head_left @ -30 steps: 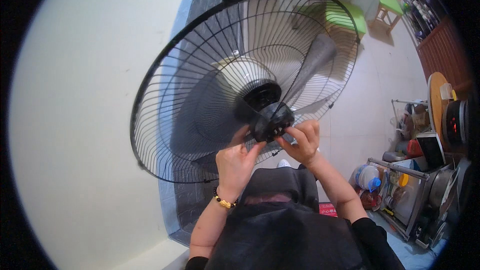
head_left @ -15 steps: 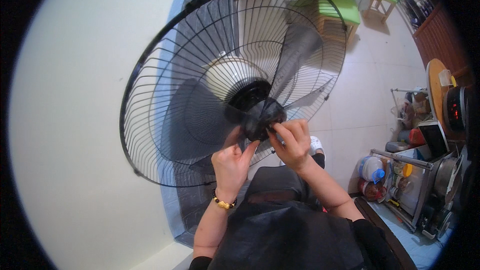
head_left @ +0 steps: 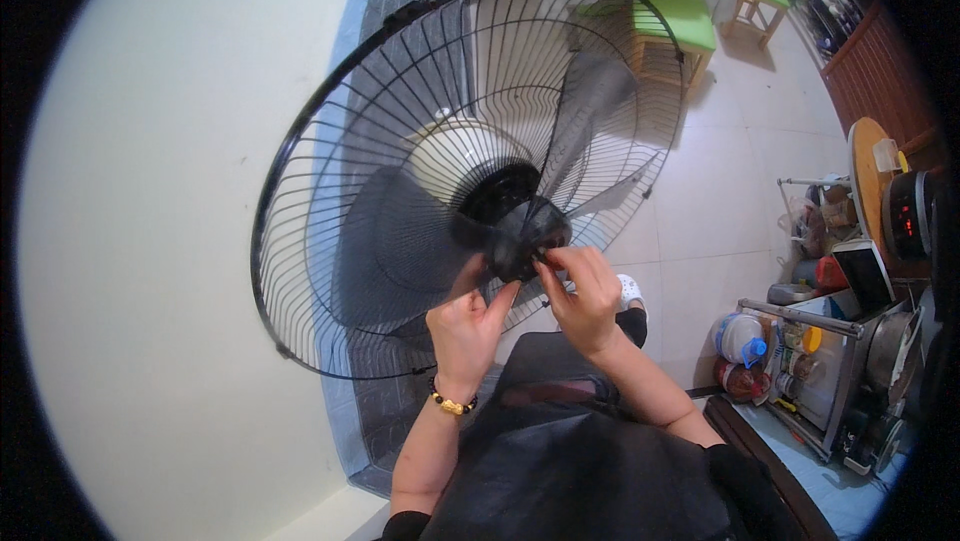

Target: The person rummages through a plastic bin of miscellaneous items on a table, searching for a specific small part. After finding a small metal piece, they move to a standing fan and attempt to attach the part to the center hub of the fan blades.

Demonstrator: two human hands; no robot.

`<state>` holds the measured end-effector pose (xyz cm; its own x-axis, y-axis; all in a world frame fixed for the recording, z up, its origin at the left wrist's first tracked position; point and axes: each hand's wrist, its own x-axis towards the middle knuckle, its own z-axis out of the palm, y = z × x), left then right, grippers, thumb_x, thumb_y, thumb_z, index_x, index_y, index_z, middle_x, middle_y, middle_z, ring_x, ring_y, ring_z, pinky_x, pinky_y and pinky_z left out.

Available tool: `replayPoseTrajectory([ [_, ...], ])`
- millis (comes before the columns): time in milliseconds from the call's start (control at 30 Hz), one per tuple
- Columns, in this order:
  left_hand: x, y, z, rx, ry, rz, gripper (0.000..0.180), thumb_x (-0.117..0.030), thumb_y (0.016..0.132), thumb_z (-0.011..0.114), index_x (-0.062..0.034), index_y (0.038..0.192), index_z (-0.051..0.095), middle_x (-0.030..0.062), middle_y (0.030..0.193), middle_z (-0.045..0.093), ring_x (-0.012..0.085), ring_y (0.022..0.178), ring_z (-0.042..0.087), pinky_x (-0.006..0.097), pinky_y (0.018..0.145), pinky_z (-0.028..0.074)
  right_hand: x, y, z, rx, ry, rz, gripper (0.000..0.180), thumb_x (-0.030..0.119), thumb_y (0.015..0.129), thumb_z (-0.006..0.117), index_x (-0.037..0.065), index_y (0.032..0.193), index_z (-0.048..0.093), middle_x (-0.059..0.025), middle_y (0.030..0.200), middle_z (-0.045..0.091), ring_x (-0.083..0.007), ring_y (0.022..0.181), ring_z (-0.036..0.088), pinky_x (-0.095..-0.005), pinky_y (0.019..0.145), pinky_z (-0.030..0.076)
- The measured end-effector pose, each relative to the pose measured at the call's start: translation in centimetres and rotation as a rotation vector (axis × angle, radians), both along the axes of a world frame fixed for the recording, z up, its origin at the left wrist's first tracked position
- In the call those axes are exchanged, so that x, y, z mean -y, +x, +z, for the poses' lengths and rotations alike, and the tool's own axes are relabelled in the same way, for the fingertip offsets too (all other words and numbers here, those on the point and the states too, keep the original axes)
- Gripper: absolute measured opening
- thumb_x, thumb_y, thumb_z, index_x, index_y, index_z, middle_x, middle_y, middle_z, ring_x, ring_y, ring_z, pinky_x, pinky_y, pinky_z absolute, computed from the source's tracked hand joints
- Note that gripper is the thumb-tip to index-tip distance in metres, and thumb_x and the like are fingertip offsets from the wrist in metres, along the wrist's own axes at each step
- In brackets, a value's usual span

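A wire fan grille (head_left: 300, 156), black and round, stands tilted in front of me with its face open. Inside it sits a dark translucent fan blade (head_left: 400, 246) with a black hub (head_left: 530, 226). My left hand (head_left: 467, 326) grips the blade close to the hub, thumb on the near side and fingers partly hidden behind the translucent plastic. At the hub's front, my right hand (head_left: 583, 293) is closed in a pinch; whatever lies between its fingertips is too small to make out. Behind the blade shows the cream motor housing (head_left: 440, 166).
A pale wall (head_left: 170, 241) rises close on the left. Green-topped stools (head_left: 680, 21) stand beyond the grille. To the right, a metal rack (head_left: 800, 316) holds bottles and jars, near a round wooden board (head_left: 865, 181). A white shoe (head_left: 630, 291) shows on the tiled floor.
The grille has tilted slightly, its left rim shifting right and its top rim dropping a little. Both hands stay at the hub with nearly the same grip.
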<state>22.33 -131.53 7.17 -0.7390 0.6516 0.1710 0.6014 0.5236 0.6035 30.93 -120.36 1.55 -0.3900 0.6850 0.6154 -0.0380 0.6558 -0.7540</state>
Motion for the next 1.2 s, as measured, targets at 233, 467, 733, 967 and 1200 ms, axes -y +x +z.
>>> replayPoseTrajectory([
  [233, 0.1, -0.8, 0.3, 0.069, 0.098, 0.005, 0.041, -0.017, 0.074, 0.078, 0.0058, 0.105, 0.065, 0.0048, 0.047, 0.031, 0.0074, 0.041, 0.033, 0.027, 0.042, 0.033, -0.6, -0.3, 1.5, 0.09, -0.005, 0.029, 0.019, -0.004, 0.069, 0.073, 0.001, 0.082, 0.061, -0.0094, 0.073, 0.061, -0.0219, 0.061, 0.057, -0.0304, 0.052, 0.046],
  [467, 0.4, -0.1, -0.9, 0.018, 0.14, -0.021, 0.03, -0.012, 0.073, 0.078, 0.0071, 0.091, 0.065, 0.0028, 0.049, 0.034, 0.0044, 0.046, 0.032, 0.025, 0.043, 0.033, -0.4, 0.2, 0.7, 0.104, 0.057, 0.022, 0.021, -0.003, 0.067, 0.074, 0.001, 0.083, 0.061, -0.0096, 0.075, 0.062, -0.0224, 0.062, 0.057, -0.0302, 0.054, 0.046],
  [733, 5.1, 1.2, -0.3, 0.9, 0.42, 0.041, 0.021, -0.022, 0.092, 0.06, -0.0021, 0.099, 0.057, 0.0078, 0.097, 0.061, 0.0108, 0.069, 0.056, 0.03, 0.057, 0.045, 1.5, 4.0, 4.4, 0.214, 0.14, 0.206, 0.027, 0.005, 0.064, 0.078, 0.004, 0.087, 0.063, -0.0091, 0.081, 0.063, -0.0262, 0.066, 0.059, -0.0344, 0.057, 0.047],
  [967, 5.4, 3.5, -2.1, 1.766, 0.667, -0.121, 0.042, -0.028, 0.103, 0.031, -0.0011, 0.134, 0.04, 0.0097, 0.123, 0.054, 0.016, 0.111, 0.053, 0.03, 0.096, 0.042, 4.9, 4.3, 5.4, 0.427, 0.265, 0.432, 0.031, 0.005, 0.066, 0.072, 0.003, 0.095, 0.065, -0.0071, 0.093, 0.061, -0.0244, 0.078, 0.058, -0.0324, 0.068, 0.048],
  [1200, 5.5, 3.6, -2.0, 1.784, 0.743, -0.197, 0.038, -0.015, 0.101, 0.04, 0.0002, 0.136, 0.038, 0.0133, 0.133, 0.05, 0.0166, 0.12, 0.05, 0.029, 0.101, 0.041, 4.4, 5.3, 5.3, 0.464, 0.124, 0.455, 0.024, 0.002, 0.071, 0.069, 0.002, 0.095, 0.064, -0.0089, 0.093, 0.062, -0.0271, 0.082, 0.061, -0.0356, 0.07, 0.051],
])
